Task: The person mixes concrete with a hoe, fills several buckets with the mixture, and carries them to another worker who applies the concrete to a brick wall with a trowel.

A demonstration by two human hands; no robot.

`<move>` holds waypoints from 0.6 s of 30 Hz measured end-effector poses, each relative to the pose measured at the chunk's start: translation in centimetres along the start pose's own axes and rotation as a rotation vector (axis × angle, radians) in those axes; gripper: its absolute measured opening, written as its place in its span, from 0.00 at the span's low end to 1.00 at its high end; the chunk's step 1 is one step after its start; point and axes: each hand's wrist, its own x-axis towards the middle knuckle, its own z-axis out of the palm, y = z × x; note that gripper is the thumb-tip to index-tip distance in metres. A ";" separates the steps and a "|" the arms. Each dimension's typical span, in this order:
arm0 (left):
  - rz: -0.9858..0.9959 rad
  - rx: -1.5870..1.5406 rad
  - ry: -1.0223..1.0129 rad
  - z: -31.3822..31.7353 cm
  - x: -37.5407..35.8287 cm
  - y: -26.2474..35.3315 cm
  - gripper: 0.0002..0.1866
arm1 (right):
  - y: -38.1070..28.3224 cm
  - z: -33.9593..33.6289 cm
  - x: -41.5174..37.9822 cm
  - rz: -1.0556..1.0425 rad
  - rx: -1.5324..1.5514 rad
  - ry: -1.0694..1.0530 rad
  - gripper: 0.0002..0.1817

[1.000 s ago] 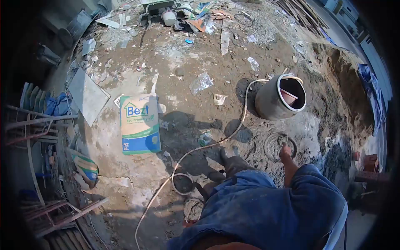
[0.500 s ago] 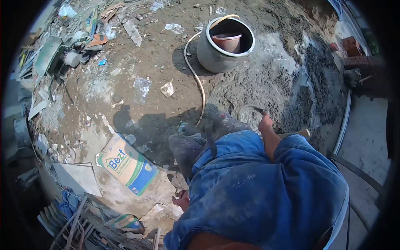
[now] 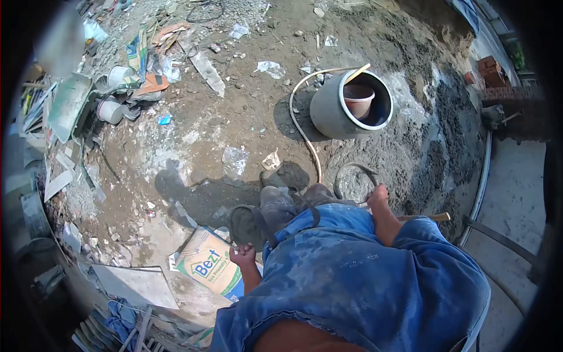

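Observation:
My right hand [image 3: 377, 195] is closed at the edge of a round, dark-rimmed pan [image 3: 338, 179], which has a pale, wet-looking surface inside its ring. My left hand [image 3: 243, 256] has its fingers curled at the near edge of a second round pan [image 3: 246, 226] filled with grey, mortar-like material. A dark curved strap [image 3: 267, 229] runs beside this pan, close to my knee. Just beyond and left of my left hand lies a printed Bezt bag [image 3: 205, 264], partly covered by my forearm. The fingers' exact hold on each rim is partly hidden.
A large grey drum [image 3: 331, 111] ahead holds a smaller brown bucket [image 3: 359, 107], with a pale hose [image 3: 302, 132] trailing from it. Wet grey mortar [image 3: 410, 146] spreads to the right. A wooden handle [image 3: 434, 217] pokes out past my right arm. A wheelbarrow [image 3: 69, 108] stands left; a board [image 3: 135, 284] lies nearer.
My left hand has moved up and forward to the mortar-filled pan, which now shows beside my knee. The right hand stays at its pan. The whole view has shifted, moving the drum rightward and lower.

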 end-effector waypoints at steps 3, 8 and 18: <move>-0.014 0.070 -0.074 6.9 -0.1 2.6 0.18 | -0.5 3.4 -3.7 0.091 0.042 0.045 0.15; 0.026 0.204 -0.193 17.4 1.6 6.9 0.17 | 0.0 10.4 -8.1 0.107 0.063 -0.126 0.15; 0.039 0.331 -0.023 41.7 1.7 8.6 0.19 | -5.6 30.6 -14.4 0.316 0.059 -0.177 0.17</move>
